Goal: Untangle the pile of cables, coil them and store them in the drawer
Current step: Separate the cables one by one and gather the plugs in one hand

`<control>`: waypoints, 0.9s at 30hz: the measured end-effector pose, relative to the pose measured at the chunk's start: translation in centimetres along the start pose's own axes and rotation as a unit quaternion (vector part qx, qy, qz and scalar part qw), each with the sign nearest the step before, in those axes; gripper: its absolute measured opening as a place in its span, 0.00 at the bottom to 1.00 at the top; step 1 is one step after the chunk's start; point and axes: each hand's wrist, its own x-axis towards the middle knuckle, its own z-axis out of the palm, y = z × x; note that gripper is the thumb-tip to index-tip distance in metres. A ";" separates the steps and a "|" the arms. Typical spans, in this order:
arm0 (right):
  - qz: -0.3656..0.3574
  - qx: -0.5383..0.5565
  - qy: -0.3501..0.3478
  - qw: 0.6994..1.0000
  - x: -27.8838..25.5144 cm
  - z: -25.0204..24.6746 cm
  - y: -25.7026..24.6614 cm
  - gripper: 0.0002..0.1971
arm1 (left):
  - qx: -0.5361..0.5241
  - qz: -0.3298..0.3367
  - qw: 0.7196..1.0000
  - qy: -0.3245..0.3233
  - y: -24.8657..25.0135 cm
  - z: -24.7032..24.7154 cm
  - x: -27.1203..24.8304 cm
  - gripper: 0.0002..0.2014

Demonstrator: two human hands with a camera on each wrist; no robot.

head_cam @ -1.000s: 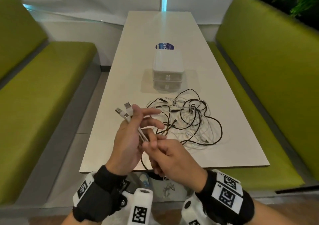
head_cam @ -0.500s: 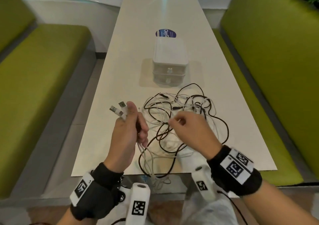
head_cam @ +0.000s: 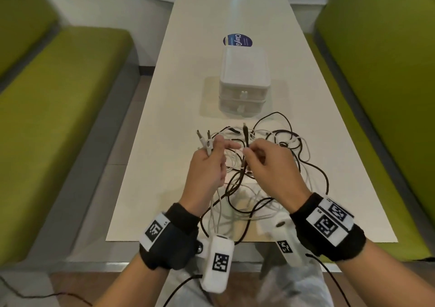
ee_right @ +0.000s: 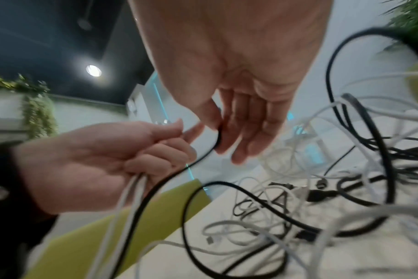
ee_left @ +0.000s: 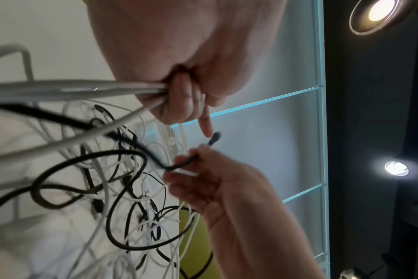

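A tangled pile of black and white cables [head_cam: 289, 163] lies on the near half of the white table [head_cam: 164, 142]. My left hand [head_cam: 213, 146] is held above the near edge and grips a bundle of white cables [ee_left: 84, 88], their plugs [head_cam: 204, 139] sticking up past its fingers. My right hand [head_cam: 247, 152], just right of it, pinches a black cable [ee_right: 218, 136] near its end between thumb and fingers, the plug [head_cam: 245, 133] pointing up. Both cables trail down into the pile. The white two-drawer box [head_cam: 244, 83] stands behind the pile, both drawers closed.
Green benches [head_cam: 58, 118] flank the table on both sides. A round blue sticker [head_cam: 237, 40] sits behind the drawer box. Some cable loops [head_cam: 219, 217] hang over the table's near edge towards my lap.
My right hand left the left hand, reached into the pile, and has now lifted a black cable end up beside the left hand. The left hand kept its hold on the white cables.
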 end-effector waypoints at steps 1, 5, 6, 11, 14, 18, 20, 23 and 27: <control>-0.029 0.047 0.006 0.998 -0.6 -0.3 -0.8 0.08 | -0.005 0.003 1.000 0.005 0.1 0.1 -0.1 0.23; -0.068 0.180 -0.053 0.980 -2.7 -1.0 -3.1 0.07 | -0.003 0.023 1.000 0.015 0.8 0.7 -1.3 0.23; -0.075 0.189 -0.065 0.977 -3.0 -0.9 -3.4 0.07 | 0.002 0.029 1.000 0.012 0.8 0.8 -1.7 0.26; -0.114 0.128 -0.061 0.983 -3.9 -0.8 -3.2 0.05 | 0.036 0.064 0.997 0.004 0.8 0.5 -3.2 0.39; -0.156 0.056 -0.056 0.984 -4.4 -0.7 -3.3 0.04 | 0.022 0.068 0.997 -0.001 1.5 0.5 -4.2 0.28; -0.134 0.102 -0.062 0.984 -5.3 -0.4 -4.0 0.03 | -0.043 0.040 0.998 0.010 2.0 0.7 -4.5 0.25; -0.084 0.186 -0.062 0.977 -5.6 -0.4 -4.4 0.06 | -0.031 0.042 0.998 0.037 2.4 0.8 -4.8 0.28; -0.052 0.259 -0.063 0.962 -5.8 -0.3 -5.1 0.08 | -0.015 0.040 0.999 0.033 2.8 0.8 -5.2 0.29; -0.047 0.274 -0.057 0.959 -6.0 0.1 -5.1 0.07 | -0.019 0.049 0.999 -0.002 2.9 0.7 -5.3 0.28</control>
